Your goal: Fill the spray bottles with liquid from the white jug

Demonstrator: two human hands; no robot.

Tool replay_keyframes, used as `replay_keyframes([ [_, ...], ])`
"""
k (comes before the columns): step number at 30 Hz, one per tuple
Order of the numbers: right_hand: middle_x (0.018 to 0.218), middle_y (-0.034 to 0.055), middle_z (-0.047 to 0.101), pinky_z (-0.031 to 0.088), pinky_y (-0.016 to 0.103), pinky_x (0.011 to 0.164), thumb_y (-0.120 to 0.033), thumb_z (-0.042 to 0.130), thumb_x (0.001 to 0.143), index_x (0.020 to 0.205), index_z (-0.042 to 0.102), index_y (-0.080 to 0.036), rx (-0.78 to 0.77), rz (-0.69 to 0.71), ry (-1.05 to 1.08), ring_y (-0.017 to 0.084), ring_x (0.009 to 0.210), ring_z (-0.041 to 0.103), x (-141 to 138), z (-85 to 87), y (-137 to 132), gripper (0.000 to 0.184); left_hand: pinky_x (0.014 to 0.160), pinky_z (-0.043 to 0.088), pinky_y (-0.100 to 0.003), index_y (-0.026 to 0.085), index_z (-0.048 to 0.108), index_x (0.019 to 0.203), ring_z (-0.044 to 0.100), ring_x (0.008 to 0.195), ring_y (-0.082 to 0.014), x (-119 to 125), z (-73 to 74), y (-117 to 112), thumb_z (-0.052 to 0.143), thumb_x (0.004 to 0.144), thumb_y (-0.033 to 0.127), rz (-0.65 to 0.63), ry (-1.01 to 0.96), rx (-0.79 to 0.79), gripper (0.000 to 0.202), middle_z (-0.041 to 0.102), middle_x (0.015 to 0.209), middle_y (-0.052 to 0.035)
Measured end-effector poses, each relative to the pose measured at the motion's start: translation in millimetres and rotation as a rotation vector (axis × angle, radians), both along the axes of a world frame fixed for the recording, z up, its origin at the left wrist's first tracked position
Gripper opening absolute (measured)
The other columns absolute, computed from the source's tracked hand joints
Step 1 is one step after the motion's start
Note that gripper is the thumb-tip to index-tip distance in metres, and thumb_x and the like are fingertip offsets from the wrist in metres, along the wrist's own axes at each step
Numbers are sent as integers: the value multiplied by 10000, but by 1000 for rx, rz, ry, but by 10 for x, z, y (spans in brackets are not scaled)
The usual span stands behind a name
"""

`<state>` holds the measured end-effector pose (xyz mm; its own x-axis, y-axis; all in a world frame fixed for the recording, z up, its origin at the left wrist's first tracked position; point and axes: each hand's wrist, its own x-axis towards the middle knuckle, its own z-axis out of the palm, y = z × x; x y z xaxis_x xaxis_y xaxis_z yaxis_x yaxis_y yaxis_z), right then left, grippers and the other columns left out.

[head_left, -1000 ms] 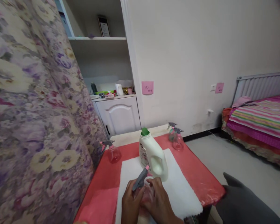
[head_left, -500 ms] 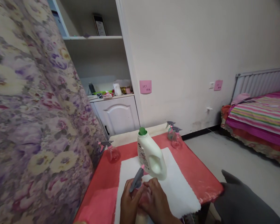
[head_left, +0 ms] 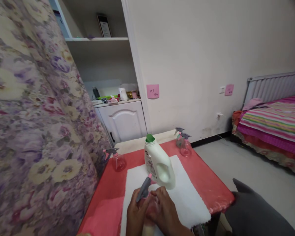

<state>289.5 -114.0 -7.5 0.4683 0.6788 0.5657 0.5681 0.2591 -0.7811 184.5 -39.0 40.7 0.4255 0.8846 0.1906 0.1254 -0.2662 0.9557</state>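
Sprayer (head_left: 153, 207) barely moved, gray head (head_left: 143, 190), pink nozzle (head_left: 150, 176)

Between our left hand (head_left: 135, 214) and right hand (head_left: 167, 209) we see a pink-tinted clear plastic spray bottle (head_left: 152, 207) with a grey trigger head (head_left: 144, 189) and pink nozzle (head_left: 149, 176). Beyond them is a pale green plastic jug (head_left: 159, 160); beneath, a white rectangular cloth (head_left: 184, 196) and red table cover (head_left: 207, 185); leftward, a purple-and-cream floral curtain (head_left: 39, 114).

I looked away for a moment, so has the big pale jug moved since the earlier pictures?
No. Judged against the red table, the pale jug keeps its place; the whole view just shifts slightly with the camera.
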Motion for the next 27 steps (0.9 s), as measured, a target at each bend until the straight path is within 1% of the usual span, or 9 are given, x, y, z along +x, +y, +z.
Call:
replay_keyframes([
  [2,928,9,535,511,333,750,-49,700,599,1054,571,-227,-13,3,11,212,863,575,8,8,2,505,875,547,-359,206,650,1056,687,982,-277,-31,-4,9,690,732,459,-74,-5,-36,413,745,1007,-75],
  [4,930,10,532,510,335,754,-29,689,590,1050,574,-223,-31,10,24,212,867,575,14,17,6,513,923,530,-365,216,647,1096,667,1061,-279,-40,-46,13,689,736,444,-102,-54,-76,428,736,1098,-86],
  [6,928,8,529,507,328,751,-27,683,603,1044,576,-223,-38,16,32,208,867,576,14,26,9,495,964,510,-381,217,635,1108,647,1110,-282,-17,-110,15,723,704,417,-69,-129,-92,460,720,1152,-97],
  [9,934,3,529,503,311,740,-74,703,645,1037,578,-230,-42,28,41,197,861,581,8,37,4,440,939,521,-402,194,639,1007,676,1040,-289,32,-173,28,771,650,398,1,-182,-104,432,738,1071,-105],
  [13,928,-2,523,500,307,745,-59,700,630,1003,576,-228,-43,19,49,193,857,575,8,30,-5,427,929,517,-391,187,663,1000,660,1058,-294,2,-105,50,737,695,431,-33,-96,-46,398,719,1094,-107],
  [17,928,0,509,502,310,734,-101,705,667,1076,562,-236,12,43,30,194,858,568,16,14,0,455,933,507,-372,201,661,1072,651,1056,-280,-56,0,8,666,772,431,-119,-16,50,377,716,1081,-93],
  [20,927,-2,503,505,304,737,-119,686,718,1103,554,-248,18,48,41,182,850,565,15,24,2,427,905,518,-371,207,629,1121,659,1039,-280,-32,11,-38,694,744,434,-44,-4,42,445,715,1102,-93],
  [23,930,-5,504,514,297,741,-97,701,681,1097,558,-249,10,66,57,179,850,568,14,43,-1,466,845,541,-367,195,658,1000,683,966,-285,-8,6,-29,730,691,474,40,17,6,422,746,1000,-85],
  [27,932,-10,508,523,289,738,-36,663,625,1087,563,-247,-9,44,43,175,844,578,21,39,0,518,855,550,-364,199,684,1019,688,1000,-298,-41,22,36,730,683,497,-83,18,-70,451,762,1050,-93],
])
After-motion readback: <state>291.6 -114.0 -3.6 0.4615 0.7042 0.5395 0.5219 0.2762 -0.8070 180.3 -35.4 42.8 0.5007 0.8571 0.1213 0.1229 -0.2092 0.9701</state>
